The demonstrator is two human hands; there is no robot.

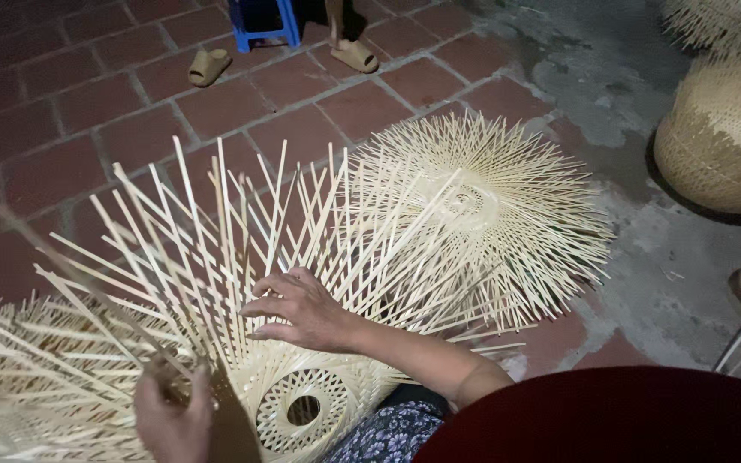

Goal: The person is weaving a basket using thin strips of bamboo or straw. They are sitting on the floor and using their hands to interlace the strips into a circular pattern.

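Right hand (302, 310) presses the bamboo weave (302, 403); splints fan toward bare bricks (70, 163).

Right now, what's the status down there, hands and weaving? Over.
Right hand open, fingers resting on upright bamboo strips. Left hand gripping the woven base at its edge. Finished frame lies beside on the floor, nothing blocking.

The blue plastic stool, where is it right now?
In the head view, the blue plastic stool stands at the top edge on the red brick floor, between two tan sandals, only its legs showing.
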